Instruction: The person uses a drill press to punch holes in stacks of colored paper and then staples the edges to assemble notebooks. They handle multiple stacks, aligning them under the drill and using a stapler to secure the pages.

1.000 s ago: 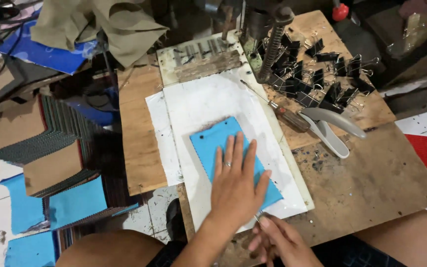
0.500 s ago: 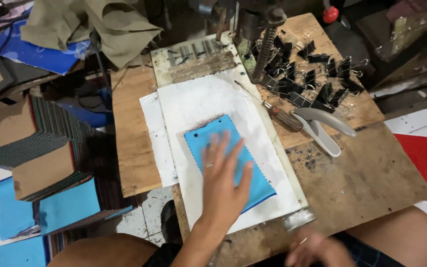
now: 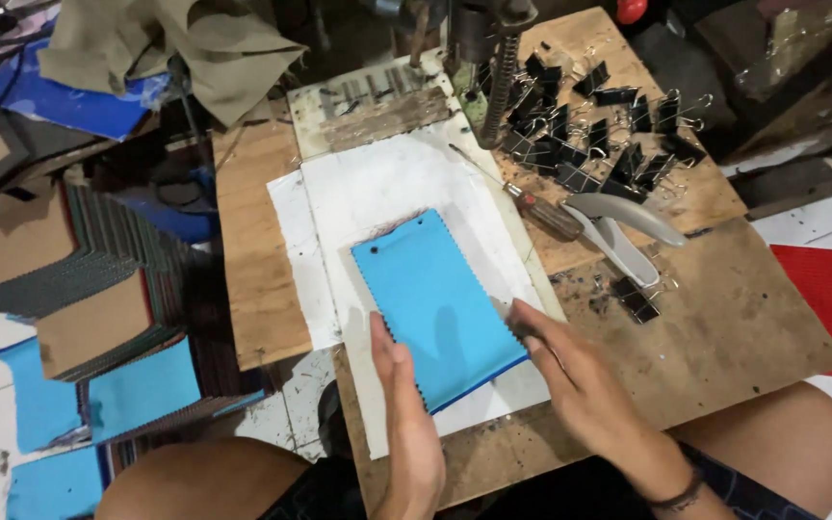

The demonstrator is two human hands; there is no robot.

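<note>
While the person squares a thin stack of bright blue rectangular sheets with pinked edges point(image 3: 435, 303) between both hands, the stack lies on a white sheet of paper point(image 3: 387, 193) spread over a worn plywood work board point(image 3: 724, 318). The left hand point(image 3: 406, 424) stands on edge against the stack's left side, fingers straight and together, gripping nothing. The right hand point(image 3: 570, 371) presses its loosely spread fingertips against the right edge, also holding nothing.

Uneven pressure from the two hands could likely skew the stack, so the two small punched holes near its top edge stop lining up. A push that is too hard may buckle the thin sheets or slide the white paper beneath. A wooden-handled awl point(image 3: 532, 204) and a grey metal hand punch point(image 3: 628, 226) lie just beside the right hand, near a heap of black binder clips point(image 3: 599, 130); a careless sweep could knock them.
</note>
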